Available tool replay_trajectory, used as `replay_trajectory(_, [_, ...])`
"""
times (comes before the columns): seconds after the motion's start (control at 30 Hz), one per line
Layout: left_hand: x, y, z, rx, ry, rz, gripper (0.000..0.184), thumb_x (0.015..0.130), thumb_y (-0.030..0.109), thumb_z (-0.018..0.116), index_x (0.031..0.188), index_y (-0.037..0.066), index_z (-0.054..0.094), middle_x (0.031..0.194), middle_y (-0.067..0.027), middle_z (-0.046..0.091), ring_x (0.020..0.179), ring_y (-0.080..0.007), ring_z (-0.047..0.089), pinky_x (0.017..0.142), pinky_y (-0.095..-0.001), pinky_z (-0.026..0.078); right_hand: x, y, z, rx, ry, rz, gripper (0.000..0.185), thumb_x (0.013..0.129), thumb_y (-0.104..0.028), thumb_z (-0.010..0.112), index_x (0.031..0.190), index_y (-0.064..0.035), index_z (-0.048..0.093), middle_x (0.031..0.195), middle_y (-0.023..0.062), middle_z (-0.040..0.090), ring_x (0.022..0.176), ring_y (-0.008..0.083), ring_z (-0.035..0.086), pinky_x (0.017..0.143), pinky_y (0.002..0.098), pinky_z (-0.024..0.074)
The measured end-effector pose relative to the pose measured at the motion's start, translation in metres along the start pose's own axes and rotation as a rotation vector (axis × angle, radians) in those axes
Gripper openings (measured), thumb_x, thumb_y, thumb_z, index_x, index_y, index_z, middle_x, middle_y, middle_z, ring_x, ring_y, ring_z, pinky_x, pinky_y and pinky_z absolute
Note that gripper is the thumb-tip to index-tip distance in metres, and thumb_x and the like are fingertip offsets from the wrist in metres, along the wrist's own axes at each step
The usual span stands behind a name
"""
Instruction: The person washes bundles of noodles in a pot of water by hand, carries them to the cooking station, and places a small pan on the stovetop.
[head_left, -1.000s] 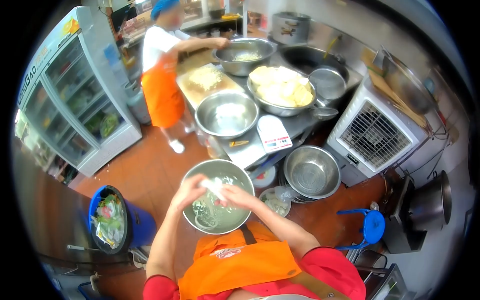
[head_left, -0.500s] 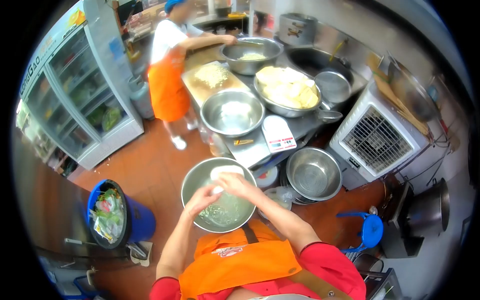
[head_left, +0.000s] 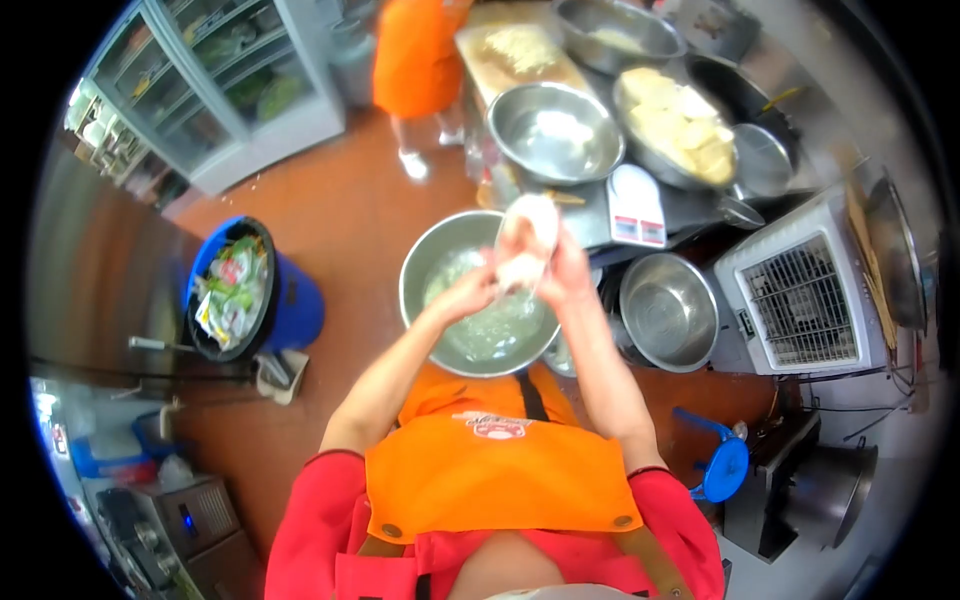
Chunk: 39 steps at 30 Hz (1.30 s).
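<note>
A large metal basin (head_left: 412,280) stands in front of me with water in it and greenish-white bits in the water. Above its right side I hold a white rounded object (head_left: 537,212), blurred, with a pinkish middle; its kind is unclear. My right hand (head_left: 570,272) grips its right side. On its lower left edge, the fingers of my left hand (head_left: 470,292) are closed. Part of the object is hidden by motion blur and the fingers.
A co-worker's orange apron (head_left: 415,60) shows beyond the basin. Ahead right, the counter holds an empty metal bowl (head_left: 515,130), pale slices (head_left: 675,120) in a bowl and a white scale (head_left: 634,195). A blue waste bin (head_left: 297,315) stands left, a metal pot (head_left: 668,312) right.
Both hands have raised the white object from low inside the basin and turned it more upright, to the basin's right side. My view has tipped downward and shifted left.
</note>
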<state>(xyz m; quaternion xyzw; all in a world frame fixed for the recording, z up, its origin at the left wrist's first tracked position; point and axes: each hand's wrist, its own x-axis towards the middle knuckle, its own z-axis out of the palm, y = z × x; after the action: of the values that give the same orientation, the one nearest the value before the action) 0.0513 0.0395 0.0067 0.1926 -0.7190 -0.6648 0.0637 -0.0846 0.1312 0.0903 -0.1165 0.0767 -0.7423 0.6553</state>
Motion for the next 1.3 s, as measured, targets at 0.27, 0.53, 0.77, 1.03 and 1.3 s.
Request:
replay_trajectory(0.27, [-0.003,0.039,-0.013,0.093,-0.118,-0.079,0.027,0.094,0.027,0.055,0.110,0.005,0.059,0.093,-0.0029,0.061,0.088,-0.0102,0.056,0.079,-0.0274,0.045,0.033,-0.015,-0.023,-1.505,0.290,-0.275,0.038,0.096,-0.034,0.045,0.103,-0.0002,0.060,0.096,0.0142,0.065,0.079,0.0299,0.065,0.071,0.0410,0.0482])
replay_trajectory(0.53, [0.004,0.046,-0.028,0.485,-0.110,-0.020,0.031,0.089,0.031,0.062,0.108,0.007,0.063,0.084,-0.0063,0.064,0.077,-0.0140,0.055,0.074,-0.0301,0.044,-0.018,-0.013,-0.051,-1.656,0.308,0.323,0.048,0.095,-0.042,0.042,0.105,0.0014,0.061,0.084,0.0139,0.064,0.078,0.0238,0.061,0.072,0.0328,0.0462])
replay_trajectory(0.77, [0.010,0.024,-0.032,0.377,-0.115,0.061,0.026,0.086,0.028,0.067,0.096,0.004,0.061,0.083,-0.0036,0.063,0.080,-0.0107,0.054,0.076,-0.0286,0.044,-0.038,-0.010,-0.053,-0.923,0.201,0.548,0.041,0.091,-0.034,0.055,0.110,0.0018,0.058,0.089,0.0042,0.061,0.077,0.0114,0.056,0.070,0.0262,0.0470])
replay_trajectory(1.03, [-0.012,0.004,-0.049,-0.204,0.196,0.135,0.053,0.090,0.038,0.060,0.131,0.008,0.044,0.121,-0.0064,0.052,0.114,-0.0177,0.048,0.100,-0.0335,0.036,-0.027,-0.011,-0.026,-0.897,0.057,0.554,0.029,0.083,-0.022,0.066,0.101,0.0005,0.059,0.072,-0.0003,0.053,0.071,0.0112,0.054,0.070,0.0276,0.0472])
replay_trajectory(1.3, [-0.084,-0.046,-0.021,-0.473,-0.059,-0.012,0.094,0.077,0.021,0.074,0.148,0.004,0.015,0.152,-0.0148,0.018,0.141,-0.0256,0.015,0.114,-0.0383,0.012,-0.007,0.007,-0.026,-0.855,0.060,0.423,0.022,0.086,-0.019,0.063,0.098,-0.0008,0.057,0.072,0.0007,0.053,0.073,0.0137,0.056,0.069,0.0290,0.0471])
